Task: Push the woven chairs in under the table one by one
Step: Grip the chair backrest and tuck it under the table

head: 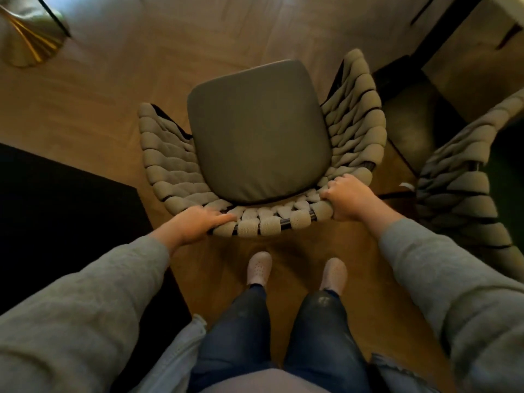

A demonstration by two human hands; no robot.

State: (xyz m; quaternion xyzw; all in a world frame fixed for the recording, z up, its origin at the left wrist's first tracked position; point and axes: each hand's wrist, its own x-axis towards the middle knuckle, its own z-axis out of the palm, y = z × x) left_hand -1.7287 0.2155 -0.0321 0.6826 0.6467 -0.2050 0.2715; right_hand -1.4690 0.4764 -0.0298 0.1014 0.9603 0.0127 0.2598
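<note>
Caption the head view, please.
Right hand grips back rim of the woven chair, left hand rests on it; second woven chair beside.

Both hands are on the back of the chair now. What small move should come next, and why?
Probably push the chair forward a little. The right hand grips its back rim, the left hand rests on that rim, and bare floor lies ahead of it, so nothing seems to block the way.
</note>
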